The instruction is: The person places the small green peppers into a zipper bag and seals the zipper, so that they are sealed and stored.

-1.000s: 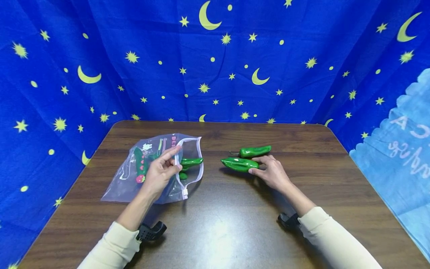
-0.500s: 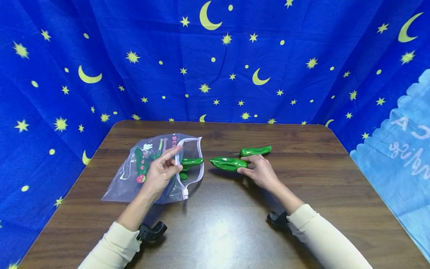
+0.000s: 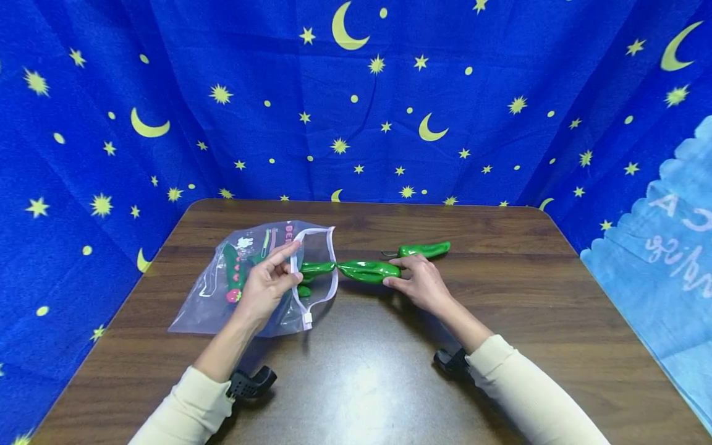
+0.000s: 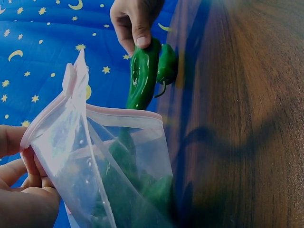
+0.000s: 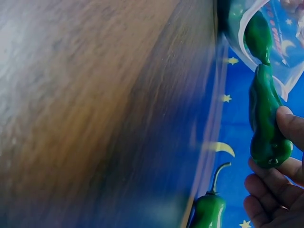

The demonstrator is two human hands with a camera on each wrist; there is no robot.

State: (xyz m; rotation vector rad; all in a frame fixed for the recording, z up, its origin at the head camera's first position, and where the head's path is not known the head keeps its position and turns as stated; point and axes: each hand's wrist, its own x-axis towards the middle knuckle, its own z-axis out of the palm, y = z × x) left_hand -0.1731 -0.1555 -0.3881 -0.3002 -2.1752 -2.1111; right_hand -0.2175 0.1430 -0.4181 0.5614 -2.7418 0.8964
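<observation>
My left hand (image 3: 267, 285) pinches the top edge of a clear zip bag (image 3: 208, 309) and holds its mouth apart, facing right. Inside the bag lie several green peppers, one of them (image 3: 317, 268) reaching to the opening. Between the thumb and fingers of my right hand (image 3: 421, 283) is a glossy green pepper (image 3: 367, 271), held by its thick end. Its pointed tip is right at the bag's mouth, against the end of the pepper there in the right wrist view. Another green pepper (image 3: 425, 250) with a thin stem lies on the table just behind my right hand.
The brown wooden table (image 3: 500, 296) is backed by a blue curtain (image 3: 250, 93) with yellow moons and stars. A light blue cloth (image 3: 662, 247) hangs at the right. A white slider (image 3: 308, 319) sits at the bag's near corner.
My right hand has moved left with its pepper, bringing the tip to the bag's mouth. The left hand, the bag and the stemmed pepper have stayed in place.
</observation>
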